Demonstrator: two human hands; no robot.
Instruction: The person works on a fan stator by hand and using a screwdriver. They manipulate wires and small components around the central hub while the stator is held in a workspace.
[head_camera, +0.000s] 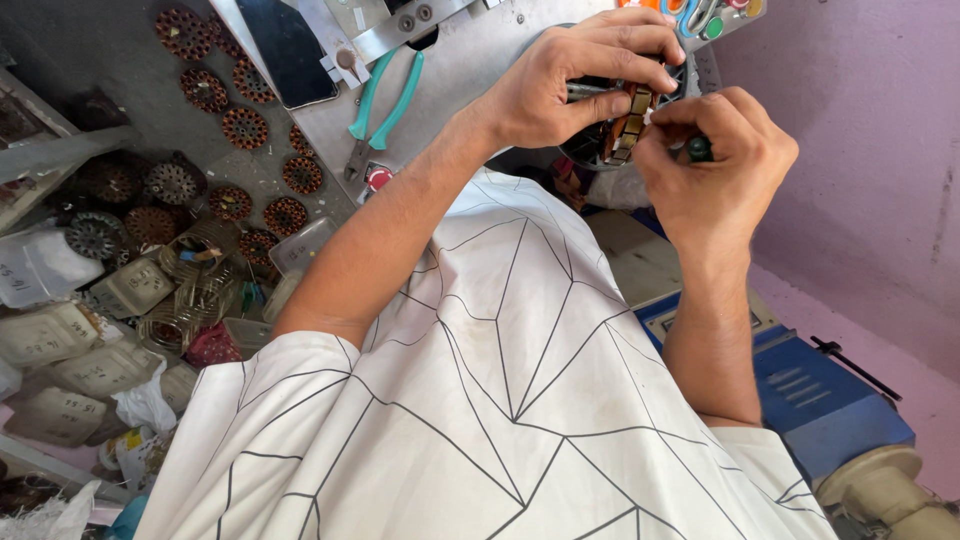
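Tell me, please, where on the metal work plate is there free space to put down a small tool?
A bare strip of the metal plate lies between the teal-handled pliers and the left hand. It is crowded at the top right, where both hands, the right hand included, work on the round wound part, and on the left bench, full of wound stators.

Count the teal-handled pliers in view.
1. The teal-handled pliers lie on the grey metal plate, left of the left hand gripping a round part; others may be hidden under arms.
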